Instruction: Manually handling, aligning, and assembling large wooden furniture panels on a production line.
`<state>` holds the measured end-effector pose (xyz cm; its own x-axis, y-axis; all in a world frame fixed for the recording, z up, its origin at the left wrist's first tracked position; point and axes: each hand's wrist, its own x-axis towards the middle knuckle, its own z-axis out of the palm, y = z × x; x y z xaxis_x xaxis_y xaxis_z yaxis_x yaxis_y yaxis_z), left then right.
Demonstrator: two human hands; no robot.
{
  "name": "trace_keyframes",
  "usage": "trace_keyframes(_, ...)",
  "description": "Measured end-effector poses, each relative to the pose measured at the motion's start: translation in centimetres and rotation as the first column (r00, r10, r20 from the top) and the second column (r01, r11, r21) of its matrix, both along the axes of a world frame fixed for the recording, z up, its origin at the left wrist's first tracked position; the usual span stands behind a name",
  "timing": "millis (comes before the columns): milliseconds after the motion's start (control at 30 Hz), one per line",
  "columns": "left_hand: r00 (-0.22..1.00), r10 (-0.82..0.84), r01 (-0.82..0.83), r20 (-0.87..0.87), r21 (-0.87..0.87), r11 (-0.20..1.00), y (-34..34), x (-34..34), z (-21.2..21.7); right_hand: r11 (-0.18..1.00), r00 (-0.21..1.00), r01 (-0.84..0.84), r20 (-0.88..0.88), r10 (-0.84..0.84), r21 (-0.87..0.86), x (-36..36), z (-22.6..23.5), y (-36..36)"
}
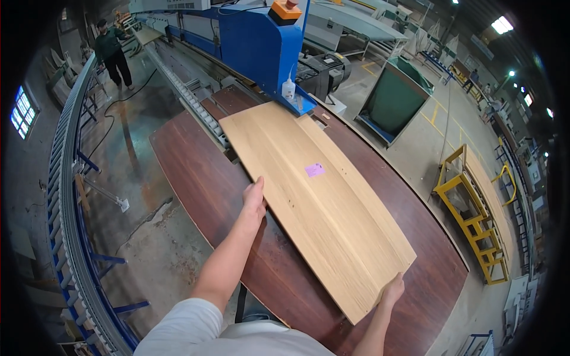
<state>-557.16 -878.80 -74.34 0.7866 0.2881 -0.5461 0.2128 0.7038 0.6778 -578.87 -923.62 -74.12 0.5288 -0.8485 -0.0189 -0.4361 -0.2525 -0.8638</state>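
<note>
A light wood-grain panel (pixel 320 207) lies slantwise over a dark reddish-brown table (pixel 202 172), its far end beside the blue machine housing. A small pink label (pixel 314 170) is stuck on its upper face, with a few small dark holes around. My left hand (pixel 255 199) grips the panel's left long edge, thumb on top and fingers mostly hidden beneath. At the near right corner, my right hand (pixel 392 289) is closed on the short edge. Whether the panel rests fully on the table or is slightly raised, I cannot tell.
Ahead stands a blue machine (pixel 252 47) with an orange-and-red button box (pixel 286 10) and a white bottle (pixel 288 89). A roller conveyor (pixel 56 207) curves along the left. A person (pixel 111 53) stands far left. At right are a green bin (pixel 396 98) and a yellow frame (pixel 469 219).
</note>
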Motion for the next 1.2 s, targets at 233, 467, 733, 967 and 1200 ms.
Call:
trace_keyframes(233,0.999,0.015,-0.018,-0.029,-0.127,0.992,-3.2,-13.6,0.4,0.998,0.998,-0.044,0.039,0.046,-0.044,-9.8,0.2,-5.6)
trace_keyframes(467,0.997,0.076,-0.081,-0.032,-0.243,0.967,-6.3,-22.7,1.0,0.997,0.992,-0.046,0.114,0.052,-0.056,-18.5,1.9,-8.1)
trace_keyframes(733,0.994,0.106,-0.089,0.018,-0.412,0.907,-12.5,-26.3,4.0,0.901,0.935,0.135,0.354,0.023,-0.413,-26.0,3.1,-14.6)
trace_keyframes(967,0.997,0.079,-0.071,0.004,-0.395,0.916,-18.1,-29.3,6.0,0.881,0.830,0.411,0.496,-0.256,-0.233,-26.7,11.4,-16.0)
trace_keyframes(1200,0.990,0.053,0.015,0.133,-0.462,0.887,-21.1,-31.6,0.4,0.892,0.649,0.451,0.695,-0.310,-0.023,-27.1,15.5,-13.9)
